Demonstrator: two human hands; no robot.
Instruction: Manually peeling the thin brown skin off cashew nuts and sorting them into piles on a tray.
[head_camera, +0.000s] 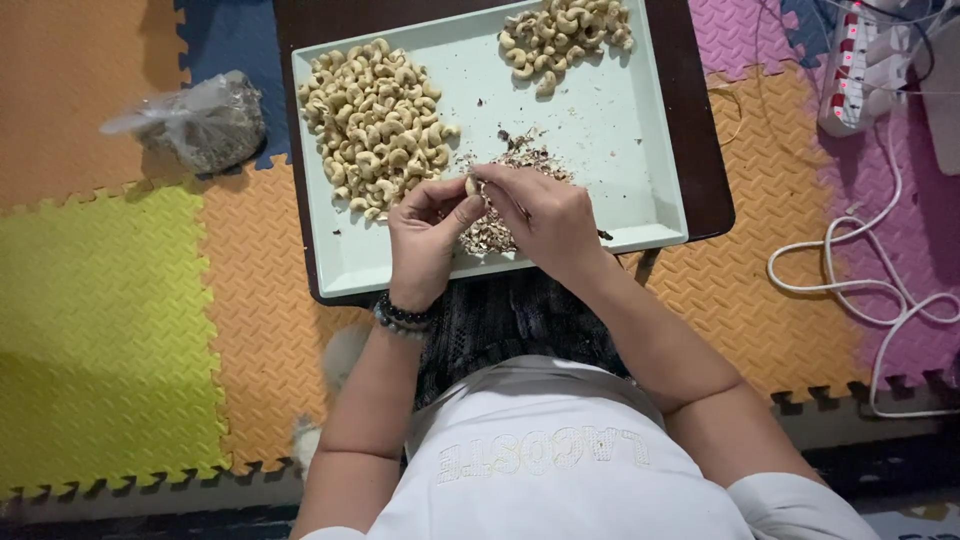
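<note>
Cashew nut (471, 185) pinched between thumb and fingers of left hand (428, 232), held just above the near middle of the pale tray (640, 150). Right hand (547, 215) meets it from the other side; its fingers are pressed together at the nut, apparently working the skin off. Whether a small tool is in that hand, cannot tell. Beaded bracelet (402, 318) on left wrist.

Directly beneath both hands: heap of brown skin flakes (490, 232), spreading toward the tray centre, partly hidden by the hands.

Further out, left side of tray: large pile of cashews (375, 125). Far right corner: smaller pile of cashews (565, 32), cut off by the frame edge. Which pile is finished stock, cannot tell for certain; judged by the size of the flake heap, a fair share is done, with much of the sorting left.

Tray rests on a dark board (705, 170) over coloured foam floor mats (110, 330). Off the tray, far left: knotted clear bag (200, 122) of dark material. Far right: white cable (860, 270) and power strip (858, 65).
</note>
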